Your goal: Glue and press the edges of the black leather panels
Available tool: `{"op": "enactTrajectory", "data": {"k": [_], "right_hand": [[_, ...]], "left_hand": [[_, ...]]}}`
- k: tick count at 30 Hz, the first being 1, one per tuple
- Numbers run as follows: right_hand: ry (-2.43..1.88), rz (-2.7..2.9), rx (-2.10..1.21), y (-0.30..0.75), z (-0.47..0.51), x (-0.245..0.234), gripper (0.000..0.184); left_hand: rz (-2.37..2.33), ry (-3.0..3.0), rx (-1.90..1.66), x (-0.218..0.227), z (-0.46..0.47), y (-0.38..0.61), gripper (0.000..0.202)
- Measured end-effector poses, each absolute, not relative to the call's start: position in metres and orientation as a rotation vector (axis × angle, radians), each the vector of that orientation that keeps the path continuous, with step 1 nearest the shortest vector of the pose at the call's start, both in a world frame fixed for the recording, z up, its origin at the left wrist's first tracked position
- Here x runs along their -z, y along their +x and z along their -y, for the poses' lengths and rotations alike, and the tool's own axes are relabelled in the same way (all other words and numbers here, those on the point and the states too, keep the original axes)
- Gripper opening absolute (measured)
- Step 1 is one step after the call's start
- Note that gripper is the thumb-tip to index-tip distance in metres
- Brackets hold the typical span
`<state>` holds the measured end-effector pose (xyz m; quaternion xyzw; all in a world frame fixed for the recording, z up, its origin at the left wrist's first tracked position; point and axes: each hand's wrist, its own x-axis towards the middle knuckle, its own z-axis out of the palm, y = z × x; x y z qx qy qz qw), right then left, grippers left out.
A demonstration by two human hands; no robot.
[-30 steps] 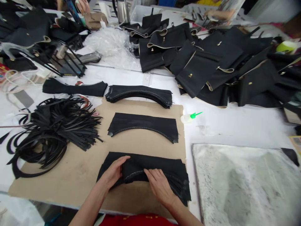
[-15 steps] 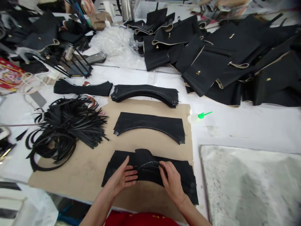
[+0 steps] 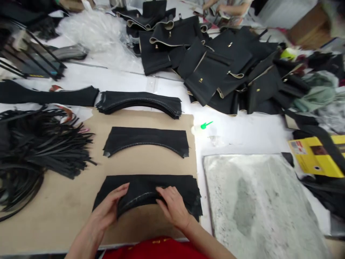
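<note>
A black panel with a curved, pale-stitched edge point(image 3: 151, 183) lies at the front of the brown board, on other black pieces that show at its ends. My left hand point(image 3: 109, 205) is closed on its left part, thumb on top and the other fingers partly hidden at the curved edge. My right hand point(image 3: 174, 205) pinches the same edge right of the middle, thumb below and fingers on top. Just beyond lies another curved black panel point(image 3: 147, 138). A stack of similar panels point(image 3: 140, 100) sits farther back.
Black strips point(image 3: 54, 144) lie in a bundle at left. A grey-white slab point(image 3: 242, 194) stands at right, near a yellow box point(image 3: 318, 154). Black bag pieces point(image 3: 210, 68) are heaped at the back beside clear plastic point(image 3: 99, 36). A small green-tipped bottle point(image 3: 201, 127) lies beside the brown board point(image 3: 145, 163).
The raised flap of the front panel now lies flat. My left hand has gone from spread fingers to closing on the panel. The view has shifted right.
</note>
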<state>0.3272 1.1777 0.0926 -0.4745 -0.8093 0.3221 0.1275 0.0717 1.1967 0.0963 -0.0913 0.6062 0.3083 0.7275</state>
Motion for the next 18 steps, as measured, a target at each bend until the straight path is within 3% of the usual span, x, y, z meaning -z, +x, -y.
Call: {"op": "enactTrajectory", "data": {"k": [3, 8, 12, 18], "right_hand": [[-1.398, 2.266, -1.054, 0.331, -1.171, -0.087, 0.053], [-1.971, 1.877, -0.797, 0.369, -1.172, -0.072, 0.037], [-2.428, 1.752, -0.517, 0.404, -1.179, -0.063, 0.041], [-2.621, 1.680, -0.626, 0.416, -1.175, -0.055, 0.038]], "left_hand": [[-1.499, -0.045, -0.657, -0.094, -1.199, 0.048, 0.043], [-1.789, 0.259, -0.776, -0.080, -1.195, 0.016, 0.069], [-1.981, 0.385, -0.706, -0.060, -1.189, 0.008, 0.067], [-1.925, 0.231, -0.653, -0.051, -1.185, 0.015, 0.070]]}}
